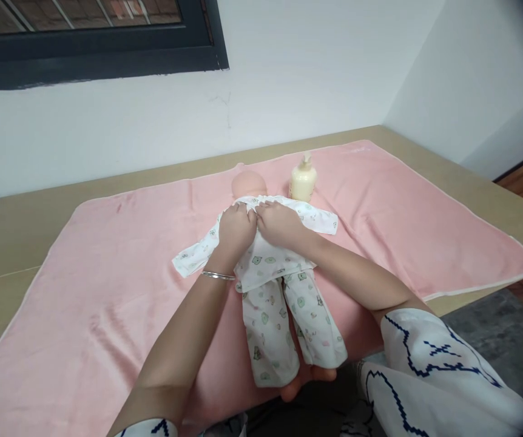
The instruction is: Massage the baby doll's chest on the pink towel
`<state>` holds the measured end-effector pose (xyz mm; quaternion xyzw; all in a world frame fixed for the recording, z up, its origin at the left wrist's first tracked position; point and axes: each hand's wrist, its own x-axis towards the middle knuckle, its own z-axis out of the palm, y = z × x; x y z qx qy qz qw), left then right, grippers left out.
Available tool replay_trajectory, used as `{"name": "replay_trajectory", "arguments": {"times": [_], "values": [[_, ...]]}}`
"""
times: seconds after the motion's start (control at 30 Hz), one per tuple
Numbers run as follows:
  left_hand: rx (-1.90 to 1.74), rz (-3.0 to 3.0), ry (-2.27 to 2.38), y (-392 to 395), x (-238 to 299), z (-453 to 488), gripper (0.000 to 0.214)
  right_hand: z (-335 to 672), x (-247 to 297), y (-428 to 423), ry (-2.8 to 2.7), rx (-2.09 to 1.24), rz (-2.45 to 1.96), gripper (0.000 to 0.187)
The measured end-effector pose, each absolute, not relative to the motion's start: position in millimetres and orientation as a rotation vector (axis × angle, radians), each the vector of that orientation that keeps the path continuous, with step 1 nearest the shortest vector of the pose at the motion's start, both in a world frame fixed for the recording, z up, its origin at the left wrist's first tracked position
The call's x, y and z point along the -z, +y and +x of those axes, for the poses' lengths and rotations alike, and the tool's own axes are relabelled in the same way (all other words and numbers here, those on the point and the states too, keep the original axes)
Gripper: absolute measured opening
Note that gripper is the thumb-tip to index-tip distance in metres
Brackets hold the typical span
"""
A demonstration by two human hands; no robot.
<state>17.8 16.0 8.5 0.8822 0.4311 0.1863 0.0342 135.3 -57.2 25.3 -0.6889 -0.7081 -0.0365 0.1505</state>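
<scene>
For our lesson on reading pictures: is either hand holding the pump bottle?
No, the pump bottle stands on the pink cloth while the left hand and right hand both grip the patterned top.

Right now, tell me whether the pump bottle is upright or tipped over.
Upright: the pump bottle stands on the pink cloth, body vertical and pump on top, just behind the shirt's sleeve.

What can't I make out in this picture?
All in the head view:
Shirt beneath the left hand and right hand: hidden by them.
Any arms of the doll: covered by sleeves.
Any writing on the pump bottle: too small.
Window: cut by top edge.
</scene>
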Motion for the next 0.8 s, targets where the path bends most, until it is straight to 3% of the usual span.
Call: {"name": "replay_trajectory", "arguments": {"times": [0.17, 0.53, 0.8], "values": [[-0.612, 2.833, 1.299, -4, -12, 21, 0.029, 162, -22, -38, -1.923, -0.092, -1.958, 0.038], [-0.748, 2.625, 1.270, 20, 1, 20, 0.029, 128, -16, -57, -2.014, 0.210, -1.943, 0.034], [-0.875, 2.532, 1.252, 21, 12, 23, 0.038, 155, -10, -40, -1.842, 0.013, -1.889, 0.042]]}}
